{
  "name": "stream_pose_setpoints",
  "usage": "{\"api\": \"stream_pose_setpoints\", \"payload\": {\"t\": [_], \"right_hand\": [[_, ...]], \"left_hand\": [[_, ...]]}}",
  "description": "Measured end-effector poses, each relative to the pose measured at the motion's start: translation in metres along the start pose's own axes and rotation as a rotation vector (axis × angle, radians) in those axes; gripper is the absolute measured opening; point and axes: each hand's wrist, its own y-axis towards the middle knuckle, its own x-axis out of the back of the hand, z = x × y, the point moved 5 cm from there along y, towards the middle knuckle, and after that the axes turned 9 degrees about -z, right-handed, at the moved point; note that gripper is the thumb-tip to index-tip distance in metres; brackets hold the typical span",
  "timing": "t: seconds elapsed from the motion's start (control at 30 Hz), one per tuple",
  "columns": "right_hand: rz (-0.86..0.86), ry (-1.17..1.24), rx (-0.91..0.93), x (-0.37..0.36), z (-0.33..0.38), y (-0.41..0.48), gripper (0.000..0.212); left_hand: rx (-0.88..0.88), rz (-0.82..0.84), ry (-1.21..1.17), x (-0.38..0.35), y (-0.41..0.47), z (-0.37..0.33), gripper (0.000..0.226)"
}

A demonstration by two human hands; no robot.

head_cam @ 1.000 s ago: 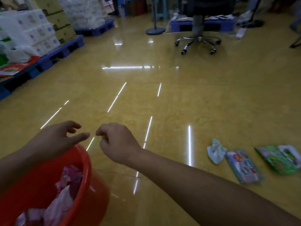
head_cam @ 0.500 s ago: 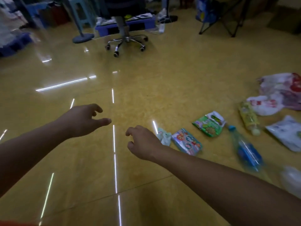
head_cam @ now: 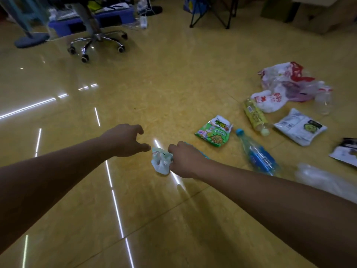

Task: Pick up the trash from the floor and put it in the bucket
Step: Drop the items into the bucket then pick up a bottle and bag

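- Your left grip (head_cam: 125,141) hovers left of centre, fingers loosely spread and thumb out, holding nothing.
- Your right grip (head_cam: 185,160) is curled, knuckles up, against the right edge of a crumpled pale wrapper (head_cam: 160,161) at centre frame. You cannot tell whether it pinches it.
- The glossy yellow floor (head_cam: 173,84) carries more trash to the right: a flat green snack packet (head_cam: 214,130), a clear blue-labelled bottle (head_cam: 258,155) lying down, a yellow-labelled bottle (head_cam: 255,115), a white pouch (head_cam: 299,126) and crinkled plastic bags (head_cam: 286,80).
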Motion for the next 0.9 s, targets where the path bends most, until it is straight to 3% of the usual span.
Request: {"api": "stream_pose_setpoints", "payload": {"t": [0.2, 0.43, 0.9], "right_hand": [[0.009, -0.060, -0.093, -0.018, -0.038, 0.006, 0.047], [0.049, -0.137, -0.218, -0.038, -0.071, 0.008, 0.078], [0.023, -0.129, -0.329, -0.068, -0.100, 0.007, 0.090]], "left_hand": [[-0.084, -0.002, 0.042, -0.035, 0.030, -0.021, 0.073], [-0.120, 0.045, 0.002, -0.088, 0.048, -0.026, 0.081], [-0.179, 0.156, 0.025, -0.158, 0.057, -0.026, 0.106]]}}
